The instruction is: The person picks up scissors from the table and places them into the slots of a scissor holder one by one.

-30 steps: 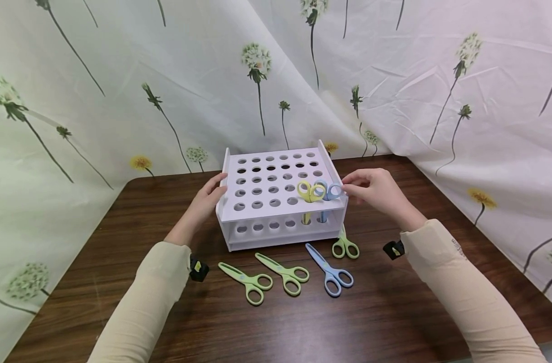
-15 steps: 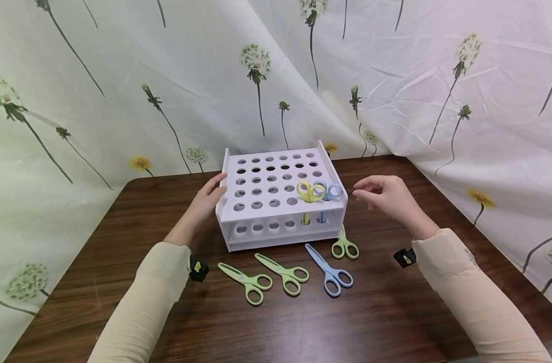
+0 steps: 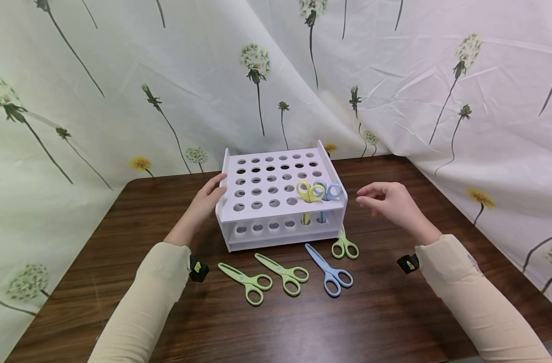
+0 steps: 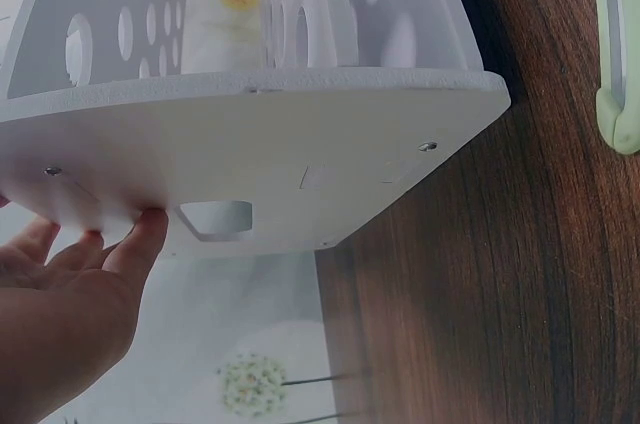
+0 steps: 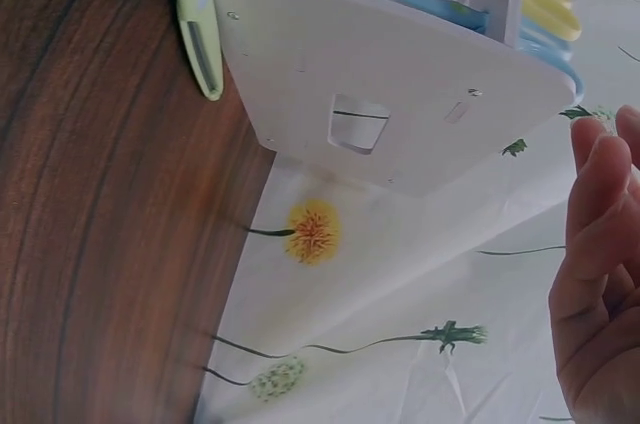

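Observation:
A white rack [image 3: 282, 213] with rows of round holes stands on the table. Yellow scissors [image 3: 309, 198] and blue scissors [image 3: 328, 195] sit blades down in holes at its front right corner. My left hand [image 3: 202, 205] rests its fingertips on the rack's left side panel [image 4: 230, 154]. To the right of the rack, apart from it, my right hand [image 3: 389, 201] hovers with loosely bent fingers and holds nothing. In front of the rack lie green scissors [image 3: 249, 281], more green scissors [image 3: 286, 272] and blue scissors [image 3: 330, 272]. A third green pair [image 3: 344, 247] lies by its front right corner, blades partly hidden.
The dark wooden table [image 3: 280, 333] bears everything. A white cloth [image 3: 189, 60] printed with dandelions hangs behind and at both sides of the table. The rack's right side panel [image 5: 420, 94] has a cut-out.
My right hand has let go of the blue scissors' handle in the rack and drawn away to the right and slightly down. The left hand stays in place.

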Available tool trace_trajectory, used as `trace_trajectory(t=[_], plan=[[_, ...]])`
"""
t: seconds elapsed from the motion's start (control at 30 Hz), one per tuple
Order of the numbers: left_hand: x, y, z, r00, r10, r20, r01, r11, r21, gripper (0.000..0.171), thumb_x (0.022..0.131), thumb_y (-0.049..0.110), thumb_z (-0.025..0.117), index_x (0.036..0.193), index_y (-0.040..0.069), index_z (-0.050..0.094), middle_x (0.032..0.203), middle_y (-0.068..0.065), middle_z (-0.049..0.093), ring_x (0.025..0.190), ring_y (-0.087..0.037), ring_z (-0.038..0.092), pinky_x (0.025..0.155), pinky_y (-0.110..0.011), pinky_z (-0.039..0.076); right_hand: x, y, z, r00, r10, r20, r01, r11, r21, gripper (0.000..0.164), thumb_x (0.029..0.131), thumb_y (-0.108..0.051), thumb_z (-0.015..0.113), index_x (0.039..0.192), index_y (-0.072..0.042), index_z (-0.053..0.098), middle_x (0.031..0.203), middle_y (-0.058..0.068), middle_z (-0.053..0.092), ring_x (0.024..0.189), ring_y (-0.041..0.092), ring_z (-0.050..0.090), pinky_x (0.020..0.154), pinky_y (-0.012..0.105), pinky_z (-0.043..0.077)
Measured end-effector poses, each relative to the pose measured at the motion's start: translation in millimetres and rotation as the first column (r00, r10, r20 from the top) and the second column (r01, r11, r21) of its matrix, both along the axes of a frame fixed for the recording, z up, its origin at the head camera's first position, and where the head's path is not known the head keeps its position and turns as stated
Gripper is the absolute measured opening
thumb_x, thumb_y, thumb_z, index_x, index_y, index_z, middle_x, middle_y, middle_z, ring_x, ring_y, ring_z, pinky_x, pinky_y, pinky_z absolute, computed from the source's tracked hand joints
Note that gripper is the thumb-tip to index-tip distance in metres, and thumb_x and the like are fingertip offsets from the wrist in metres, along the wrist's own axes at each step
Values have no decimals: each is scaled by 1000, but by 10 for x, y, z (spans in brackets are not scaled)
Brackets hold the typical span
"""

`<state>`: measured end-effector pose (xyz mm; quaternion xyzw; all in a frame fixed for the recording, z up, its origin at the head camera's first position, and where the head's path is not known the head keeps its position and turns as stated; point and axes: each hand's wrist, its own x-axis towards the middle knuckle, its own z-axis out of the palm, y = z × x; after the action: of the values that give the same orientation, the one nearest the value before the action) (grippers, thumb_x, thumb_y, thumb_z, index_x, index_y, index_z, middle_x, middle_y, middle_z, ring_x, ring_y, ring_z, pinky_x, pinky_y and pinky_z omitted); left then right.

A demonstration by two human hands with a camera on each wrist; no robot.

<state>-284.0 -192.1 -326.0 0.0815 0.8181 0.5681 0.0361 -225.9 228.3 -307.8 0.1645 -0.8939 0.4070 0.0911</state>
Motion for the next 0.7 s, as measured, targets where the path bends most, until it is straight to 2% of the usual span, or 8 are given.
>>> trace_trajectory(t=[0.2, 0.43, 0.7], plan=[[40, 13, 65, 1000, -6, 14, 6, 1000, 22, 50, 99, 22, 39, 146, 12, 25, 150, -13, 17, 125, -33, 29, 101, -48, 24, 15, 41, -58, 1000, 5, 13, -5, 1000, 7, 17, 84, -16, 69, 95, -4, 68, 76, 7, 66, 55, 28, 57, 48, 29, 44], [217, 106, 245, 1000, -9, 27, 9, 1000, 21, 50, 99, 17, 36, 146, 6, 23, 148, -20, 17, 124, -37, 29, 100, -49, 24, 26, 77, -122, 999, 10, 40, -11, 999, 31, 19, 83, -18, 70, 95, -3, 68, 78, 6, 66, 55, 23, 57, 50, 29, 46], [232, 105, 262, 1000, -11, 20, 11, 1000, 7, 50, 99, 18, 36, 146, 6, 23, 148, -21, 17, 125, -37, 27, 101, -51, 23, 25, 86, -213, 996, 38, 77, -40, 999, 35, 20, 83, -18, 70, 94, -2, 69, 79, 9, 66, 54, 18, 56, 52, 29, 48]])
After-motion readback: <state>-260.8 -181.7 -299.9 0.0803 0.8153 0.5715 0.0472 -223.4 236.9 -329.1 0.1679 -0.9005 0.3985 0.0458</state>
